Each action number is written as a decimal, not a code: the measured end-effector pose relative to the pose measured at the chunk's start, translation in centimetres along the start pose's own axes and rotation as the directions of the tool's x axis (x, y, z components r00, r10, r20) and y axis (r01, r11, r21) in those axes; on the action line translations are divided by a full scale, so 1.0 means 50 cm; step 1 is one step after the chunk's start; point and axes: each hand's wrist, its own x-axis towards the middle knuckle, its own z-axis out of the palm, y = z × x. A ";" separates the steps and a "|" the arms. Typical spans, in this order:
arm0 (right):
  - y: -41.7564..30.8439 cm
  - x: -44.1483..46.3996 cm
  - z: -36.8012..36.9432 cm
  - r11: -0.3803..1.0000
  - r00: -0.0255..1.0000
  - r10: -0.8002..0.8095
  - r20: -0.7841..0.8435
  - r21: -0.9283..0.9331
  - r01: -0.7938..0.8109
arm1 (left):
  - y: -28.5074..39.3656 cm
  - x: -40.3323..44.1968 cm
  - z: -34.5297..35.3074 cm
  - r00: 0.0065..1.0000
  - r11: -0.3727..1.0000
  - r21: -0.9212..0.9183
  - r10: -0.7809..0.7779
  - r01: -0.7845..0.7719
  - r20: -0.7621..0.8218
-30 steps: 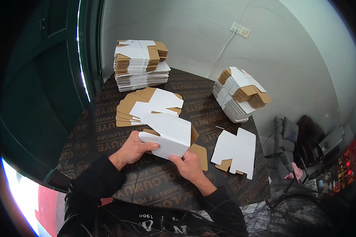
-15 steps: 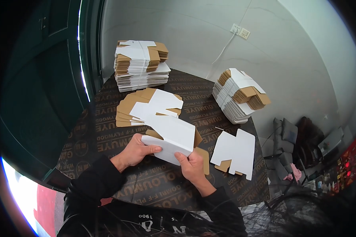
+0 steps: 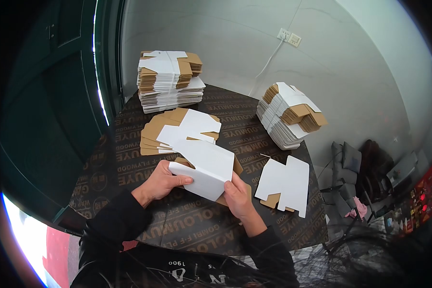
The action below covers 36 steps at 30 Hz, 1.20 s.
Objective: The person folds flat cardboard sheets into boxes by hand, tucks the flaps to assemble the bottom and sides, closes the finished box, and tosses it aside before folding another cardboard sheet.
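Observation:
Between my hands is a partly folded cardboard box [image 3: 204, 175], white outside with brown flaps. My left hand [image 3: 164, 181] grips its left end, thumb lying on the white front panel. At the right corner my right hand [image 3: 238, 194] is closed on the box, thumb along the edge and fingers behind it. Just beyond the box, a fanned pile of flat box blanks [image 3: 153, 132] lies on the table, white and brown. To the right of my right hand rests another flat white box blank [image 3: 288, 180] with a brown flap showing.
A tall strapped stack of flat boxes [image 3: 170, 86] stands at the back left of the dark printed plywood table [image 3: 187, 230]. A second strapped stack [image 3: 288, 115] leans at the back right. Behind is a wall with a socket [image 3: 283, 34] and cable; a dark green door [image 3: 48, 110] is at left.
My right hand has moved up along the box's right end, and the brown flap beside it has been pushed inward. My left hand keeps its grip at the left end.

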 end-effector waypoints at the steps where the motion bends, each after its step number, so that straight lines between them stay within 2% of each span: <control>1: 0.011 0.002 -0.002 0.987 0.999 0.021 0.029 0.160 -0.025 | 0.003 -0.002 0.001 1.000 1.000 0.013 -0.011 0.011 0.004; 2: 0.020 0.004 -0.005 0.947 0.998 0.037 0.059 0.316 -0.054 | 0.004 -0.003 0.001 1.000 0.999 0.025 -0.023 0.023 0.008; 3: 0.028 0.004 -0.010 0.947 0.997 0.040 0.059 0.317 -0.057 | 0.001 -0.004 0.001 1.000 0.999 0.024 -0.026 0.025 0.007; 7: 0.046 0.002 -0.040 0.964 0.955 0.061 0.290 0.232 -0.132 | -0.013 -0.002 -0.003 0.995 0.995 0.066 -0.075 0.071 0.058; 8: 0.044 0.002 -0.043 0.964 0.956 0.060 0.288 0.232 -0.130 | -0.012 -0.003 -0.003 0.995 0.995 0.067 -0.075 0.071 0.060; 12: -0.004 0.014 -0.038 0.996 0.991 0.077 0.110 -0.062 -0.071 | 0.001 -0.003 0.000 0.999 0.999 0.027 -0.025 0.024 0.038; 18: 0.005 0.035 -0.087 0.997 0.999 0.019 -0.032 -0.070 -0.021 | 0.016 0.013 -0.013 0.981 0.983 -0.110 0.128 -0.145 -0.149; 22: -0.013 0.025 -0.093 0.975 0.977 -0.213 -0.029 0.065 0.215 | 0.024 0.014 -0.024 0.984 0.978 -0.150 0.126 -0.144 -0.123; 23: -0.020 0.024 -0.097 0.975 0.977 -0.212 -0.031 0.065 0.214 | 0.027 0.015 -0.027 0.985 0.978 -0.150 0.125 -0.142 -0.122; 24: -0.029 0.025 -0.104 0.966 0.966 -0.257 -0.002 -0.026 0.257 | 0.032 0.016 -0.030 0.981 0.971 -0.185 0.121 -0.148 -0.151; 26: -0.048 0.030 -0.115 0.917 0.939 -0.337 0.072 -0.201 0.345 | 0.043 0.017 -0.035 0.971 0.953 -0.253 0.114 -0.166 -0.209; 28: -0.059 0.032 -0.111 0.876 0.920 -0.374 0.116 -0.284 0.391 | 0.050 0.019 -0.039 0.965 0.942 -0.285 0.112 -0.180 -0.238; 30: -0.068 0.033 -0.094 0.714 0.878 -0.451 0.159 -0.527 0.462 | 0.053 0.021 -0.042 0.967 0.936 -0.316 0.075 -0.152 -0.242; 32: -0.071 0.035 -0.083 0.489 0.832 -0.507 0.224 -0.720 0.492 | 0.056 0.021 -0.046 0.968 0.930 -0.347 0.037 -0.124 -0.248; 33: -0.068 0.038 -0.087 0.489 0.832 -0.507 0.225 -0.720 0.493 | 0.061 0.021 -0.045 0.968 0.929 -0.347 0.037 -0.125 -0.250; 36: -0.044 0.047 -0.122 0.365 0.767 -0.536 0.352 -0.723 0.586 | 0.086 0.015 -0.033 0.973 0.927 -0.360 0.018 -0.102 -0.231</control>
